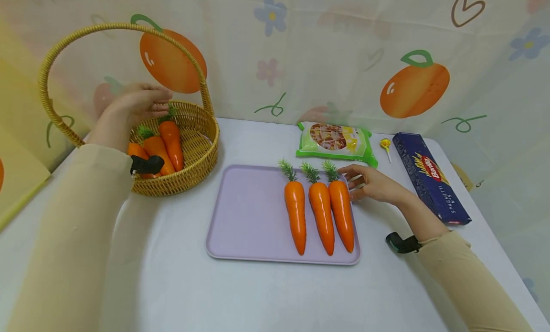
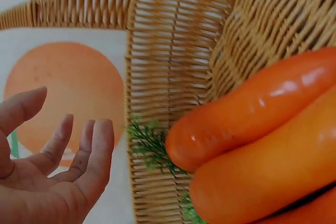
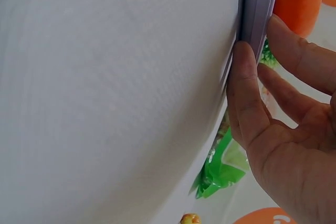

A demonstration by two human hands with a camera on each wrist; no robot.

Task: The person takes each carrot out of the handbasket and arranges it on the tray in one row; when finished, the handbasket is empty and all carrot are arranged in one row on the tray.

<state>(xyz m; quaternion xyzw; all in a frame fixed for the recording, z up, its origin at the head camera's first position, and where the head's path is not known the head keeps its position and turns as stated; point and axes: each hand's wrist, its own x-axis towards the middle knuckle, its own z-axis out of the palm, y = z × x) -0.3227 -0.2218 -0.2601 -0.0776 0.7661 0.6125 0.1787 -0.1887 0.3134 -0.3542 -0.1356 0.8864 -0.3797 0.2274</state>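
Observation:
My left hand (image 1: pixel 139 102) hovers over the wicker basket (image 1: pixel 202 167), its fingers loosely bent and nothing between them. Inside the basket lie toy carrots (image 1: pixel 172 143) with green tops; in the left wrist view the nearest carrot (image 2: pixel 252 108) is beside the hand, apart from it. A lilac tray (image 1: pixel 249 212) lies on the table with three carrots (image 1: pixel 320 212) side by side on its right half. My right hand (image 1: pixel 375 184) holds the tray's right edge near the far corner. In the right wrist view the thumb (image 3: pixel 299 56) is at the rim and fingers lie against the outer side.
Behind the tray lies a green food packet (image 1: pixel 337 143). A yellow lollipop (image 1: pixel 386 144) and a dark blue spaghetti box (image 1: pixel 431 179) lie to the right. The basket's tall handle (image 1: pixel 45 79) arches up around the left arm. A printed cloth (image 1: pixel 275 55) hangs behind the table.

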